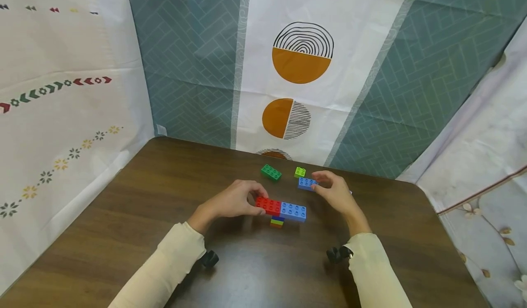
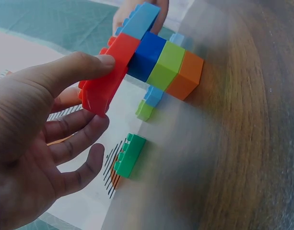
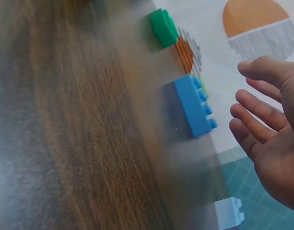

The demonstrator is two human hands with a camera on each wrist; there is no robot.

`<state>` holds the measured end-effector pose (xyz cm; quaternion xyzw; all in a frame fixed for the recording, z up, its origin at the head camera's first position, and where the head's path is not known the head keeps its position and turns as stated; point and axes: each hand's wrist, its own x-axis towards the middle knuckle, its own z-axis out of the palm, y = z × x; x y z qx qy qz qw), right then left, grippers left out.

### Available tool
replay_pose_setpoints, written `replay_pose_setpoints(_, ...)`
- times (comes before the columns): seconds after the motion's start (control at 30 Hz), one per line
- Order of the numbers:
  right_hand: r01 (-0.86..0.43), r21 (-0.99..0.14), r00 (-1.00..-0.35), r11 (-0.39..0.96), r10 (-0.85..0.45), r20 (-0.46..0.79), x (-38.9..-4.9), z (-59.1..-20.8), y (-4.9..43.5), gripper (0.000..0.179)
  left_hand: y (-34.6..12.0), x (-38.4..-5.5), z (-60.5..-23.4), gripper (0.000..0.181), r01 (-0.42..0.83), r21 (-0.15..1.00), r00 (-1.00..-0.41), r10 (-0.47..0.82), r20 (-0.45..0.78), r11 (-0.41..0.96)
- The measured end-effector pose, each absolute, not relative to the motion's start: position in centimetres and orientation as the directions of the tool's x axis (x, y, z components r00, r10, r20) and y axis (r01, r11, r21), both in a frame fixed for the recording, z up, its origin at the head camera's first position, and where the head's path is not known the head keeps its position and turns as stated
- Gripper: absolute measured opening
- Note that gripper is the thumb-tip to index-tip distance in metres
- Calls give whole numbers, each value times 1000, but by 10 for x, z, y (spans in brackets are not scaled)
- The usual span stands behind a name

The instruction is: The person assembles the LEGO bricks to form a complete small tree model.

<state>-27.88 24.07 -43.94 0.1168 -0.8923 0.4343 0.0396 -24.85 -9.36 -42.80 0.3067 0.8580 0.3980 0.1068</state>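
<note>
My left hand (image 1: 232, 201) pinches a red building brick (image 1: 268, 206) between thumb and fingers. Beside that red brick lies a light blue brick (image 1: 293, 211), level with it. Both top a small stack whose dark blue brick (image 2: 147, 56), lime brick (image 2: 167, 67) and orange brick (image 2: 186, 76) show below in the left wrist view. Over to the right, my right hand (image 1: 336, 194) is held above the table with loosely bent fingers and nothing between them. Its fingertips overlap a second light blue brick (image 1: 306, 183) in the head view; the right wrist view shows a gap between them.
Behind the stack, a green brick (image 1: 271, 172) and a small lime brick (image 1: 300, 172) lie on the brown table (image 1: 263, 271). A pale brick (image 3: 228, 213) sits further right, mostly behind the right hand in the head view. Patterned cloth (image 1: 193, 70) hangs along the back and sides.
</note>
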Motion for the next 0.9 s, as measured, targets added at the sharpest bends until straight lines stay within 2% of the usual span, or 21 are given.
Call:
replay_pose_setpoints(0.43, -63, -762, -996, 644, -87, 9, -300, -463, 247, 45, -92, -249, -428, 30, 437, 749, -789, 613, 52, 498)
replay_pose_setpoints(0.9, -9, -732, -1000, 681, -27, -13, -298, -474, 246, 38, -92, -248, -428, 30, 433, 746, -793, 607, 49, 505)
